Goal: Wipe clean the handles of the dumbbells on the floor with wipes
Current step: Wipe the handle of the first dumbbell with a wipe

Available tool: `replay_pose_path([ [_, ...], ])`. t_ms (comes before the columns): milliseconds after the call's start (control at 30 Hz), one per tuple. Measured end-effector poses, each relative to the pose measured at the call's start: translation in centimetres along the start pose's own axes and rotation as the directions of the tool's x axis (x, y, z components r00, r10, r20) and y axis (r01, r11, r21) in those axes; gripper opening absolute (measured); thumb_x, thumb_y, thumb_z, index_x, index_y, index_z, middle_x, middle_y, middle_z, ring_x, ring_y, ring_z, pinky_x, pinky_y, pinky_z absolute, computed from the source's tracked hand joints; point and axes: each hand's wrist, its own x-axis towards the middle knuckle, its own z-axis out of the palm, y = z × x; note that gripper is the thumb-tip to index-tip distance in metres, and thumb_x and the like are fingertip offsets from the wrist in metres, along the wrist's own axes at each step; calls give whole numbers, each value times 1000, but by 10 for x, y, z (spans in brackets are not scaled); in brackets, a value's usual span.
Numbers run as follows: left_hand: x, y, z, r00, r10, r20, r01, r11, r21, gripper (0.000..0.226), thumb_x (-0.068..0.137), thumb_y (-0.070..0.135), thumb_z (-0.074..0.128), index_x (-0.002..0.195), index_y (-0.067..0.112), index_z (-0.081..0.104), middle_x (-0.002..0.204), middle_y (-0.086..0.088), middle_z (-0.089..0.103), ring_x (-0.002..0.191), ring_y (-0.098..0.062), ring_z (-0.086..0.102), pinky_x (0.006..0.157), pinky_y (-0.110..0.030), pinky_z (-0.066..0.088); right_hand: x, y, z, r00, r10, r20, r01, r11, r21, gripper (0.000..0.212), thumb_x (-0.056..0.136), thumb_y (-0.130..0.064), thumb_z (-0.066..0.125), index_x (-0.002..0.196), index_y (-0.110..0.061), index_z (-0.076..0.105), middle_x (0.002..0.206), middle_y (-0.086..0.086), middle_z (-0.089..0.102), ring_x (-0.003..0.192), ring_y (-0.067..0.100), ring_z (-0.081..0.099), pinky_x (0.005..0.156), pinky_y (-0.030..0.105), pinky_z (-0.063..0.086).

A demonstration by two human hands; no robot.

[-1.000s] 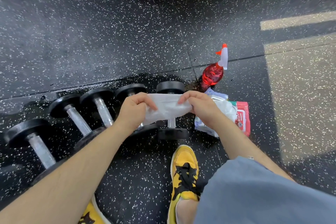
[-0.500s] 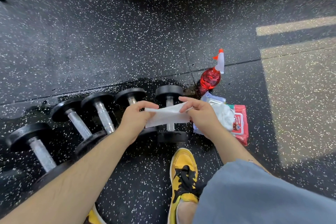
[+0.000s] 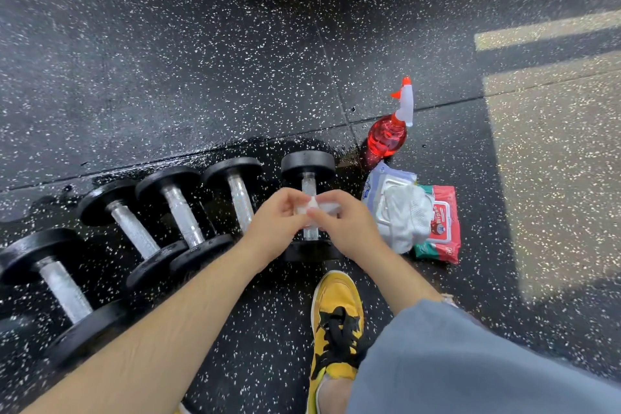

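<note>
Both hands, left hand (image 3: 275,222) and right hand (image 3: 346,225), pinch a folded wipe (image 3: 316,208).

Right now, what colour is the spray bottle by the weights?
The spray bottle is red with a white and orange sprayer; head view shows it.

A red spray bottle (image 3: 386,138) with a white and orange trigger head stands on the black speckled floor (image 3: 201,77). Nearer, a yellow shoe (image 3: 337,319) with black laces rests beside grey shorts (image 3: 470,363). A pale strip (image 3: 544,28) crosses the floor at right.
</note>
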Motion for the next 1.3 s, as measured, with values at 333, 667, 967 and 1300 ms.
replay_pose_path([
  [333,7,-52,-29,921,244,305,-389,501,773,71,74,74,67,127,28,58,125,11,49,115,-10,46,103,-30,41,50,32,32,927,-82,-366,60,996,-70,12,97,-24,62,99,-16,71,97,-4,66,90,10,57,82,30,46],
  [667,21,-74,-47,833,286,474,-552,364,750,68,80,76,53,122,25,72,112,15,64,109,-11,50,96,-35,47,79,32,59,785,-592,-184,363,679,-638,10,80,4,65,75,-4,62,72,9,51,68,28,49,58,29,32],
  [967,16,-82,-49,828,349,438,-554,391,735,63,82,71,57,121,24,73,109,16,65,108,-11,51,95,-39,51,82,26,63,880,63,-471,-57,998,26,15,95,-22,64,86,-14,72,88,1,61,80,13,53,68,19,27],
  [1300,16,-84,-52,817,367,445,-566,358,743,57,82,64,65,121,22,74,110,14,66,106,-13,51,93,-39,52,87,19,73,799,-601,13,357,456,-815,17,72,-1,75,68,-12,63,75,4,52,73,24,50,64,30,39],
])
